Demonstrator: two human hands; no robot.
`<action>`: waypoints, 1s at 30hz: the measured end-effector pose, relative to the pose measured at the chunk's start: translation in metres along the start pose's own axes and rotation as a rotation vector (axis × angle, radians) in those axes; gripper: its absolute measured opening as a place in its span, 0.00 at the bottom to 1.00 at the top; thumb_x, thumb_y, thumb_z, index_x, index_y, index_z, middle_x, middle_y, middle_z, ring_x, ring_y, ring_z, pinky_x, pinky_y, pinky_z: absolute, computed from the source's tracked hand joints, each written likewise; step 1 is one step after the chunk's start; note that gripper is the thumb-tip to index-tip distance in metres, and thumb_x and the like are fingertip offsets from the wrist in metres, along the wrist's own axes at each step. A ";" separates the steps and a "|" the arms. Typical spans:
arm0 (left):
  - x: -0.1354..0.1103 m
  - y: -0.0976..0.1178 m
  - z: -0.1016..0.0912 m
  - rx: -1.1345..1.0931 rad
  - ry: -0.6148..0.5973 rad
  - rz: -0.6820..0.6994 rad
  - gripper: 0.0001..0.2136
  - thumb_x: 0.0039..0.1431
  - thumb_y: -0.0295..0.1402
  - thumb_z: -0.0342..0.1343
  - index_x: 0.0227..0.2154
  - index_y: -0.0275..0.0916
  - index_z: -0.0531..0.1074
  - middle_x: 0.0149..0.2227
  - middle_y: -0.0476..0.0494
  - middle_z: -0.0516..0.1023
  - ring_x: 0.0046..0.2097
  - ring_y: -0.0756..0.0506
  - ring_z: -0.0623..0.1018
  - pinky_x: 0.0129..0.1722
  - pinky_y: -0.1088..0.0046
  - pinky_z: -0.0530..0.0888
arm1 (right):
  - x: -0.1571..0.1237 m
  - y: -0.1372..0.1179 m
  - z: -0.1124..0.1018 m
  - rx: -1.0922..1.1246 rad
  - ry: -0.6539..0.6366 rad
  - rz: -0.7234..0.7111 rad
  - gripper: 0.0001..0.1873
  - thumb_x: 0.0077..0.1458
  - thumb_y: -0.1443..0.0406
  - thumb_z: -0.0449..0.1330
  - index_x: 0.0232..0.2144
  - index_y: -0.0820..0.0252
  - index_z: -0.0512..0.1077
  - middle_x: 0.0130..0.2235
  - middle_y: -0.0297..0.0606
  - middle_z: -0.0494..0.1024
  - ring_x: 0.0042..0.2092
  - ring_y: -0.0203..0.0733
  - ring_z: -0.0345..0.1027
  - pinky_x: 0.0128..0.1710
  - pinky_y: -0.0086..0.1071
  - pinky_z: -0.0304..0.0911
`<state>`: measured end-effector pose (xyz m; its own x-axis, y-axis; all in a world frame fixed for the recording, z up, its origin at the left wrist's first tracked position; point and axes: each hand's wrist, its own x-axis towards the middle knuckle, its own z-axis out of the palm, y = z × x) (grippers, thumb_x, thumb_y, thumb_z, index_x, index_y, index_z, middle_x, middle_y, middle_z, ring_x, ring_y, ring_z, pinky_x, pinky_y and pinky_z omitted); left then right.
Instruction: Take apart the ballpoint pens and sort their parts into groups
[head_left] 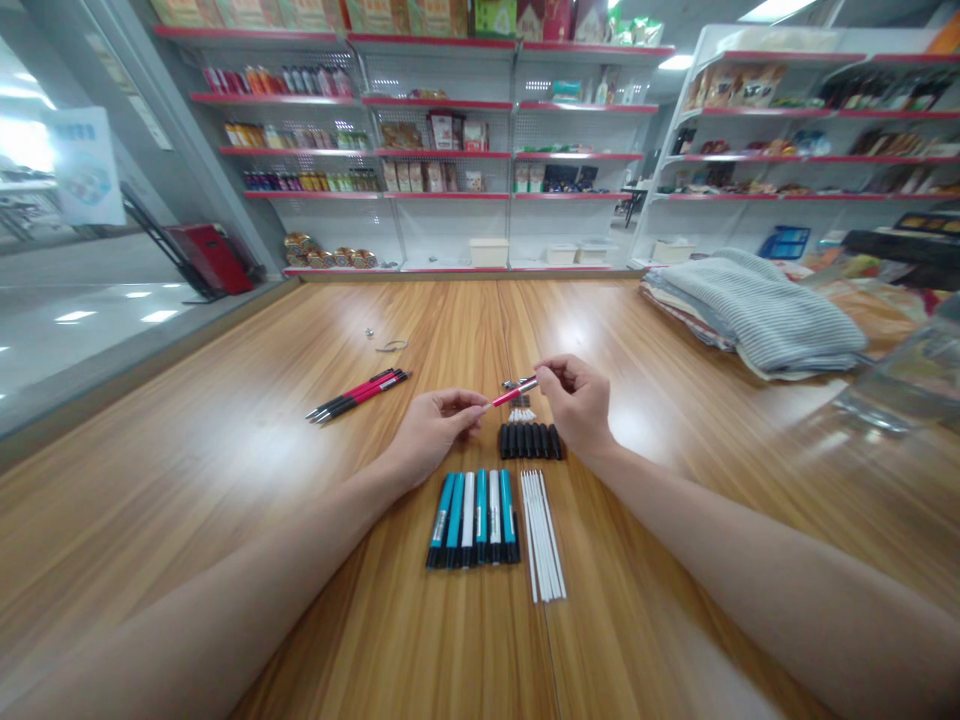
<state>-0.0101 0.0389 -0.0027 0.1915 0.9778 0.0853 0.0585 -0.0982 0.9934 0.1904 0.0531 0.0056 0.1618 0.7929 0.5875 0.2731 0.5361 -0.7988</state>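
Pink pen [514, 393], left hand [436, 432], right hand [577, 403], six pens [472, 518]

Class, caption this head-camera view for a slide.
Left hand and right hand hold a pink pen above pen parts.

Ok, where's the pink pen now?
In the head view, the pink pen is held up in the right hand, its tip by the left hand, just above the small white parts and the row of black pen parts.

a striped blanket [757, 312] lies near red-edged shelves [439, 154].
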 end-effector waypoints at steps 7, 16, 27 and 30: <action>0.014 -0.003 -0.009 0.690 0.066 0.304 0.07 0.55 0.34 0.57 0.32 0.38 0.77 0.32 0.46 0.78 0.33 0.48 0.74 0.35 0.72 0.70 | 0.021 0.025 -0.005 -0.062 0.181 0.161 0.10 0.48 0.61 0.58 0.26 0.63 0.75 0.20 0.32 0.70 0.24 0.35 0.62 0.23 0.28 0.55; 0.030 -0.006 0.000 0.774 -0.083 0.471 0.06 0.56 0.30 0.54 0.31 0.37 0.76 0.30 0.46 0.74 0.32 0.50 0.72 0.34 0.74 0.67 | 0.031 0.042 -0.013 -0.066 0.284 0.296 0.11 0.43 0.63 0.55 0.20 0.63 0.75 0.16 0.30 0.65 0.23 0.35 0.57 0.22 0.28 0.50; 0.026 -0.003 0.000 0.702 -0.151 0.471 0.05 0.56 0.32 0.57 0.34 0.38 0.76 0.30 0.46 0.74 0.30 0.50 0.70 0.32 0.74 0.66 | 0.031 0.044 -0.013 -0.085 0.285 0.286 0.13 0.42 0.62 0.54 0.19 0.63 0.75 0.15 0.29 0.63 0.22 0.35 0.57 0.22 0.29 0.50; 0.026 -0.002 0.000 0.697 -0.137 0.456 0.06 0.55 0.31 0.58 0.35 0.38 0.76 0.31 0.46 0.75 0.30 0.50 0.70 0.32 0.74 0.66 | 0.032 0.045 -0.013 -0.088 0.285 0.286 0.13 0.42 0.62 0.54 0.19 0.63 0.75 0.15 0.29 0.62 0.22 0.35 0.57 0.22 0.29 0.50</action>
<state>-0.0051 0.0648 -0.0026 0.4575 0.7881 0.4119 0.5294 -0.6135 0.5859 0.2204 0.0988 -0.0101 0.4956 0.7880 0.3652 0.2566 0.2689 -0.9284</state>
